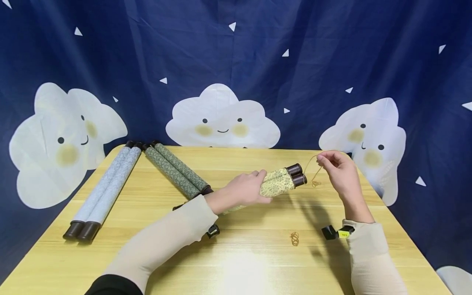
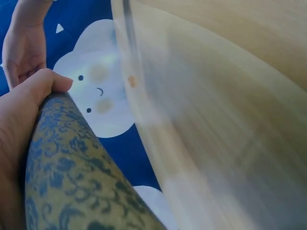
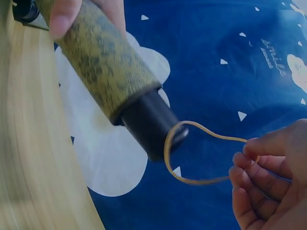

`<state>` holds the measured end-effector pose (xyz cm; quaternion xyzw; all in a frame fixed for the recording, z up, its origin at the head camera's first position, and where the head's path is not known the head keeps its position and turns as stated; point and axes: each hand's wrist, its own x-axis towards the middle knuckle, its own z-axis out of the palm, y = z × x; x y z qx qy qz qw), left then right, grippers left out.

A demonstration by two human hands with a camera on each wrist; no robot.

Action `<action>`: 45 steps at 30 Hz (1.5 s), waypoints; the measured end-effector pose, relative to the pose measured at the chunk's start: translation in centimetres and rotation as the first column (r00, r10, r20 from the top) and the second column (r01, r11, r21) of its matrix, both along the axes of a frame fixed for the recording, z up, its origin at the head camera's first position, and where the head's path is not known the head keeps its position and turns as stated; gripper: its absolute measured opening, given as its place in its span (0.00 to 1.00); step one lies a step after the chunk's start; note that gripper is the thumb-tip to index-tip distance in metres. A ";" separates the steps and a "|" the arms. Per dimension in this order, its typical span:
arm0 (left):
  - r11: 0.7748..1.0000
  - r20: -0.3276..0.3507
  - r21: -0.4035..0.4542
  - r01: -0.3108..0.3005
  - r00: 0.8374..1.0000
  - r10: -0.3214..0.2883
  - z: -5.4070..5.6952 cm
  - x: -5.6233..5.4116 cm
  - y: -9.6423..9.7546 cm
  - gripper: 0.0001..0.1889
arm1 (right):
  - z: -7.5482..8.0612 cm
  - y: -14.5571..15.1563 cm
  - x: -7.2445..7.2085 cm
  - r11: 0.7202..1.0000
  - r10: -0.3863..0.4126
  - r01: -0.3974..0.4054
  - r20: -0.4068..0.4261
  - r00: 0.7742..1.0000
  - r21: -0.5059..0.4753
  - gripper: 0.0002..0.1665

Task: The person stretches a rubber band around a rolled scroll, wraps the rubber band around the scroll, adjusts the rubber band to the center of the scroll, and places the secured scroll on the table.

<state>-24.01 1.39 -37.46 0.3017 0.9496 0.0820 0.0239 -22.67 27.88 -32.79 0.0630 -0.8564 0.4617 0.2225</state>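
My left hand [image 1: 245, 188] grips a yellow patterned scroll [image 1: 277, 182], rolled from both ends into two side-by-side rolls with dark brown rod ends [image 1: 299, 179]. The scroll is tilted, its dark ends toward the right. Thumb and fingers of my right hand [image 1: 338, 170] pinch a tan rubber band [image 3: 168, 148], drawn out into a loop. In the right wrist view the loop's far side crosses the tip of a dark rod end; whether it encircles both ends I cannot tell. The left wrist view shows the left hand [image 2: 19, 110] on the scroll.
A green patterned scroll [image 1: 177, 170] and a pale blue scroll [image 1: 107, 186] lie on the left of the wooden table [image 1: 236, 254]. Loose rubber bands [image 1: 294, 238] lie at the right front, and others [image 1: 316, 184] farther back. A cloud-printed blue curtain [image 1: 221, 49] hangs behind.
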 end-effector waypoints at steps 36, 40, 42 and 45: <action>0.996 -0.102 0.044 0.082 0.992 -0.077 0.4 2.5 -3.7 0.45 | -1.1 -5.5 1.2 0.968 0.224 -0.224 0.014 0.974 0.113 0.08; 0.996 -0.097 0.062 0.064 0.994 -0.057 0.0 2.1 -3.9 0.45 | -0.6 -6.0 2.1 0.962 0.242 -0.241 0.006 0.970 0.131 0.06; 0.996 -0.099 0.080 0.044 0.994 -0.036 -0.1 1.9 -4.0 0.45 | -0.4 -6.1 2.4 0.956 0.256 -0.254 0.007 0.967 0.145 0.04; 0.995 -0.115 0.095 0.012 0.993 -0.001 -0.1 1.5 -4.1 0.47 | -0.3 -6.3 2.7 0.950 0.265 -0.263 0.010 0.964 0.169 0.02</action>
